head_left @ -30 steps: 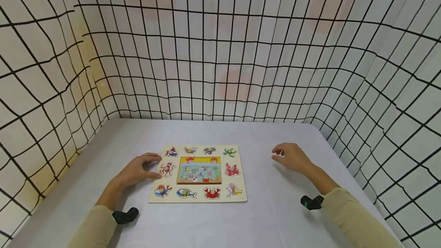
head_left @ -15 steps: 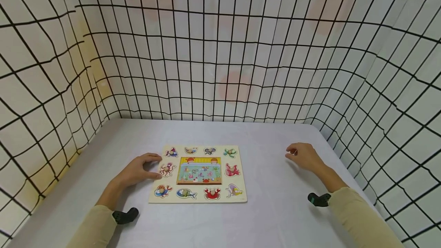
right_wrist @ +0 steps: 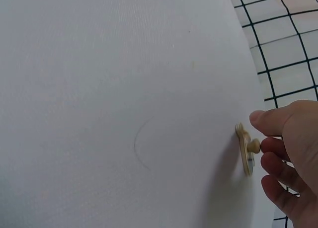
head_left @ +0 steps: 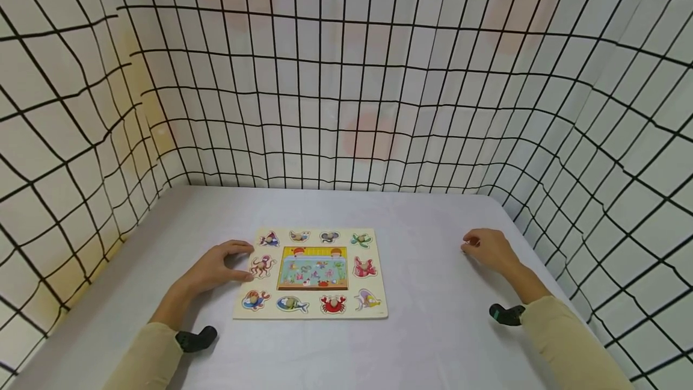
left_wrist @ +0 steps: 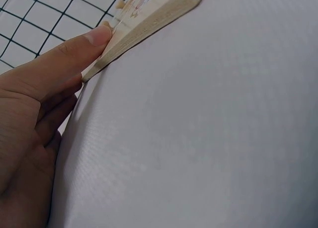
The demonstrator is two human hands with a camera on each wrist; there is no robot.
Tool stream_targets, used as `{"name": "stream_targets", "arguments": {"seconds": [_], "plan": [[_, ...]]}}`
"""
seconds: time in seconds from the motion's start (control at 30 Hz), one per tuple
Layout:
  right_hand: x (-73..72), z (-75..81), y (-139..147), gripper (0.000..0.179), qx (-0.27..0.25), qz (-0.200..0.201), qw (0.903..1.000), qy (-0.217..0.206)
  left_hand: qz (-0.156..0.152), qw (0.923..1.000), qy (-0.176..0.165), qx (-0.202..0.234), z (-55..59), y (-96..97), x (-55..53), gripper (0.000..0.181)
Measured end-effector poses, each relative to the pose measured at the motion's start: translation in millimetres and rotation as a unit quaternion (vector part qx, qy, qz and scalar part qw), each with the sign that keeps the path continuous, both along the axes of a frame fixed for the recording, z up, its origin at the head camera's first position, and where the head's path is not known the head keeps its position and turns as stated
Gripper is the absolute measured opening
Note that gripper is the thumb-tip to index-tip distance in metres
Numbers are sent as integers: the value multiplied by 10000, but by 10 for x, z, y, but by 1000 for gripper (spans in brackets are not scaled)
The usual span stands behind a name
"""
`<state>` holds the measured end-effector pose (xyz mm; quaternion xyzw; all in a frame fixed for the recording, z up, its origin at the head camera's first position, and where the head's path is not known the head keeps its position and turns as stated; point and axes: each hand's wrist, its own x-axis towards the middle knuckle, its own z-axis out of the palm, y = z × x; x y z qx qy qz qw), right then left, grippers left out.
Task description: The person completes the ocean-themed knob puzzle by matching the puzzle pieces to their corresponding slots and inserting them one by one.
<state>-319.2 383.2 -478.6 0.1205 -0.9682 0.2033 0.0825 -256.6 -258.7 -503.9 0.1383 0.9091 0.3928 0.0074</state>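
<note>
My left hand (head_left: 213,265) rests at the left edge of a wooden sea-animal peg puzzle board (head_left: 246,318), its thumb over the edge beside the octopus. In the left wrist view the thumb (left_wrist: 74,54) touches the board's corner (left_wrist: 149,27). Far to the right of the board, my right hand (head_left: 489,248) is low over the table. In the right wrist view a puzzle piece (right_wrist: 244,151) with a round wooden knob (right_wrist: 254,146) appears level with the tabletop. The index fingertip is close to this knob, and the thumb shows apart from it. The head view hides that piece.
Pegged pieces such as a crab (head_left: 332,304) and a fish (head_left: 293,304) sit around the board's aquarium picture (head_left: 314,269). The bottom-right fish place (head_left: 368,299) shows no clear knob. A black grid net (head_left: 346,101) borders the white table (head_left: 411,342).
My right hand has moved right, away from the board, and slightly lower in the head view. The left hand and the board have stayed where they were.
</note>
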Motion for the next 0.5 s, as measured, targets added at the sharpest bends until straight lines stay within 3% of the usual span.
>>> {"name": "stream_targets", "arguments": {"seconds": [0.33, 0.5], "plan": [[-83, -141, 124, 18, 101, -304, 9995, -3, -11, 10000, 8, 27, -8, -10, -9, 69], [-82, -130, 94, 18, 35, -550, 9984, -134, -7, 10000, 0, 19, -21, -11, -13, 71]]}}
